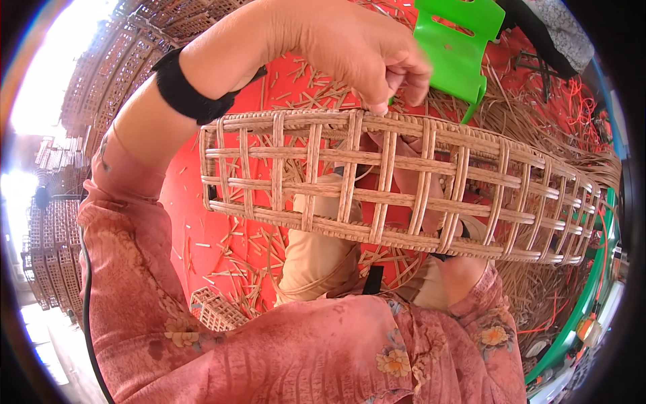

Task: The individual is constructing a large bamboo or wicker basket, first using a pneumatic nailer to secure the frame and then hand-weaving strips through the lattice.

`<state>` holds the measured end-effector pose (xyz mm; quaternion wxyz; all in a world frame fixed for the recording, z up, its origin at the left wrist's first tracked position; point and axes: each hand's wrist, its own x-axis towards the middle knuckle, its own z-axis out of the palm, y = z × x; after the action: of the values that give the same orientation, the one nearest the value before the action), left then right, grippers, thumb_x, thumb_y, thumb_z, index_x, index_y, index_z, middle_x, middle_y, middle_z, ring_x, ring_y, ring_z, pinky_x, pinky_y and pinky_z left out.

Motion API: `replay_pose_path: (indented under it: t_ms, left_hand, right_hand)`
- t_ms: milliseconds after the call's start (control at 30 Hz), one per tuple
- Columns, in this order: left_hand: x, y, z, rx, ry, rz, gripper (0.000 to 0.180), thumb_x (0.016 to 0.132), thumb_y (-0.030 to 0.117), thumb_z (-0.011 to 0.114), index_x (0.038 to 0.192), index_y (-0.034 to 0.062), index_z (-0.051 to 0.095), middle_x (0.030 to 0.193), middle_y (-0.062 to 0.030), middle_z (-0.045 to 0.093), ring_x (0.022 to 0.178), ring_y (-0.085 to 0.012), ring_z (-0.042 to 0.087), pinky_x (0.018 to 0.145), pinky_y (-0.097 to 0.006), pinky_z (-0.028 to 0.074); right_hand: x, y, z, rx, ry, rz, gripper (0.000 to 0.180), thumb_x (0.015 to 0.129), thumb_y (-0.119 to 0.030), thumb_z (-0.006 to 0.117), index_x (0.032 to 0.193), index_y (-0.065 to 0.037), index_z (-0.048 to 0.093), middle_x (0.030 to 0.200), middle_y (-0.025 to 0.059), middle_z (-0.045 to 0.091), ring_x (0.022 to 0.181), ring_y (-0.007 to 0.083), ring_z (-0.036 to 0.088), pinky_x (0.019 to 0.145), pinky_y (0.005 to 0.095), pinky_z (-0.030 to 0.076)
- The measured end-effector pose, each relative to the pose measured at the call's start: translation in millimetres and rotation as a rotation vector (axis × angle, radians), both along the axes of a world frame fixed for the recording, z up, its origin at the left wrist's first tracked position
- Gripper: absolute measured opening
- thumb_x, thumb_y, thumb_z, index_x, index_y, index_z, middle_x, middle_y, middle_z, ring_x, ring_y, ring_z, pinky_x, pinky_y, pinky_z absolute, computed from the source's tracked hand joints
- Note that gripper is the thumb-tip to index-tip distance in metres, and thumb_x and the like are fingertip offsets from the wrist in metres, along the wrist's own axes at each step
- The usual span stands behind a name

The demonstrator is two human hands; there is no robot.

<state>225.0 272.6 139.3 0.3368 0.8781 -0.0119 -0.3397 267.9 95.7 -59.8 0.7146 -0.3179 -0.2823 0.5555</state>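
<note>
The left hand (373, 57) is bent over the upper rim of a long woven basket (386, 178), its fingers curled in and its thumb tip at the rim; whether it pinches a strand there cannot be told. The right hand (406, 178) shows only in part through the openwork, behind the near lattice and pointing up toward the same rim; how far open it is, or what it has hold of, cannot be told. The basket is up off the floor, crosswise in front of the person and above the knees, its lattice side facing the camera.

A black band (188, 91) circles the left wrist. Below the basket are tan trousers (319, 259) and the patterned pink shirt (289, 350).

Short brown offcuts (249, 269) litter the red floor (183, 236). A small woven basket (217, 311) lies toward the floor's near left. At its far side, beyond the left hand, is a green plastic stool (449, 50). Long brown strips (538, 296) heap along the right, with thin orange-red cords (584, 101) near them. Stacked woven pieces (108, 74) stand along the floor's left edge.
</note>
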Motion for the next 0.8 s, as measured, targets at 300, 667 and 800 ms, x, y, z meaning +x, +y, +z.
replay_pose_path:
  t_ms: [300,667,800]
  left_hand:
    - [-0.9,-28.7,14.3,0.316,-0.177,-0.254,0.031,0.079,0.008,0.055,0.107,-0.0062,0.057,0.083,-0.0175,0.06,0.083,-0.0307,0.061,0.074,-0.041,0.048]
    - [-11.3,6.4,-9.4,0.029,-0.109,0.261,0.03,0.087,0.028,0.069,0.088,-0.0021,0.066,0.083,-0.0065,0.067,0.079,-0.0146,0.061,0.07,-0.031,0.048]
    - [-7.7,7.0,-18.7,0.06,-0.147,0.179,0.027,0.085,0.023,0.072,0.078,-0.0012,0.064,0.072,-0.0023,0.064,0.068,-0.0112,0.057,0.062,-0.03,0.045]
  right_hand:
    - [0.1,-1.2,0.1,-0.005,-0.01,0.003,0.038,0.1,-0.031,0.051,0.128,-0.004,0.053,0.115,0.01,0.062,0.104,0.0214,0.061,0.089,0.0391,0.052]
    - [-1.2,1.1,-3.2,0.016,-0.011,-0.013,0.04,0.1,-0.032,0.052,0.13,-0.005,0.052,0.117,0.0104,0.061,0.105,0.0225,0.061,0.089,0.0411,0.052]
    - [-2.2,-3.6,-3.2,0.003,-0.02,-0.01,0.041,0.099,-0.032,0.052,0.13,-0.005,0.052,0.118,0.0106,0.061,0.106,0.023,0.061,0.089,0.0418,0.053]
